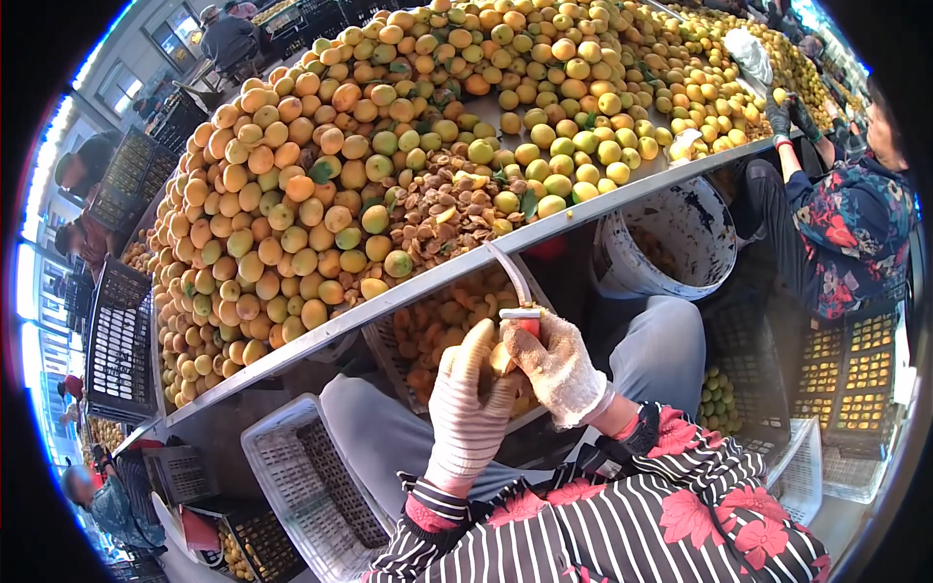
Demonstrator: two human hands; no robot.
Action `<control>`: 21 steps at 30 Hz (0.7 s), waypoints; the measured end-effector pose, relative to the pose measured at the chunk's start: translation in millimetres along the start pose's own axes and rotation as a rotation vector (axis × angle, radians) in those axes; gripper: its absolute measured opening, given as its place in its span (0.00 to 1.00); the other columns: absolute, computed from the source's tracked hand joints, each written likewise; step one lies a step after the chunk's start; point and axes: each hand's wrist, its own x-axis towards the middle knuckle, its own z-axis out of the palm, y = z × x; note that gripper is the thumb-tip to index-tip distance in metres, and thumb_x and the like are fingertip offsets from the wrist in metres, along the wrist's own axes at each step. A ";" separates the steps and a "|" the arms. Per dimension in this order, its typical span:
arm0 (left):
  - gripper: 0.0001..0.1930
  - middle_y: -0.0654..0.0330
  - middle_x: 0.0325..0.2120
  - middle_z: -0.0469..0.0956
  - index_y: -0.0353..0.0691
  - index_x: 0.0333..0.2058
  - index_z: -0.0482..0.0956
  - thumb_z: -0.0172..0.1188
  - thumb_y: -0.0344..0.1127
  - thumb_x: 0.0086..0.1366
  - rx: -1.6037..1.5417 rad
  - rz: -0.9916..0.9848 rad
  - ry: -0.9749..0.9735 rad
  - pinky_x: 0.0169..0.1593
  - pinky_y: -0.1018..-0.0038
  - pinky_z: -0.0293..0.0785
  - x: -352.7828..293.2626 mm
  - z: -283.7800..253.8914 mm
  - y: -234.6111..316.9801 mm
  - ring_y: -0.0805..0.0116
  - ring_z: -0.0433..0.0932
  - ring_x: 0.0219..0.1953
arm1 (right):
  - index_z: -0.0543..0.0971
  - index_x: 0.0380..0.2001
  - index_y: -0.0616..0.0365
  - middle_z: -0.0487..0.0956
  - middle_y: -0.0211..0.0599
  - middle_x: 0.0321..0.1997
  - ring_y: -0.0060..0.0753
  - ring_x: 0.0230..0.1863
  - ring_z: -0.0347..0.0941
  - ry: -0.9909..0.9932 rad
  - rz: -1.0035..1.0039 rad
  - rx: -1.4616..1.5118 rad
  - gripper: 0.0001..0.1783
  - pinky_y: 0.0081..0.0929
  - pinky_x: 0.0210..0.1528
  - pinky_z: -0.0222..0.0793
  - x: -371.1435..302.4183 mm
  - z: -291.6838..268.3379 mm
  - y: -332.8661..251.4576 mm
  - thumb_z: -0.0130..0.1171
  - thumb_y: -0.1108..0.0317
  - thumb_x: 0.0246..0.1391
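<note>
Both hands wear dirty, pale knitted gloves and meet above my lap, in front of a metal-edged table. My right hand is closed around the red handle of a curved knife, its blade pointing up and away toward the table edge. My left hand is closed on an orange apricot piece, partly hidden between the thumbs and fingers. Below the hands, a crate of split apricots stands under the table edge. On the table beyond lies a heap of whole apricots, with a pile of brown pits near the edge.
The metal table rim runs diagonally ahead of me. A stained white bucket stands to the right, a pale plastic crate to the left. At the right, a co-worker in a floral top sits at the table. Black crates stand left.
</note>
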 end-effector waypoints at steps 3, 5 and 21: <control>0.31 0.50 0.48 0.80 0.42 0.63 0.72 0.66 0.25 0.60 -0.006 0.110 -0.049 0.50 0.66 0.80 1.4 2.0 -2.9 0.52 0.84 0.44 | 0.78 0.53 0.65 0.82 0.30 0.37 0.15 0.39 0.75 -0.010 0.039 -0.055 0.14 0.19 0.43 0.73 -0.5 -1.3 -1.8 0.58 0.68 0.70; 0.30 0.49 0.52 0.80 0.40 0.65 0.70 0.62 0.25 0.64 -0.067 0.041 -0.069 0.54 0.67 0.78 0.4 2.2 3.7 0.55 0.83 0.51 | 0.79 0.50 0.65 0.83 0.29 0.36 0.15 0.38 0.76 -0.035 0.071 -0.034 0.12 0.20 0.41 0.74 0.6 -6.4 -1.4 0.58 0.68 0.70; 0.24 0.55 0.35 0.78 0.40 0.66 0.69 0.53 0.42 0.77 -0.021 0.119 -0.043 0.40 0.67 0.79 -4.2 14.1 -11.0 0.55 0.81 0.35 | 0.78 0.37 0.55 0.76 0.22 0.25 0.12 0.24 0.71 0.110 0.416 0.214 0.13 0.18 0.24 0.67 1.6 11.3 -21.3 0.59 0.56 0.70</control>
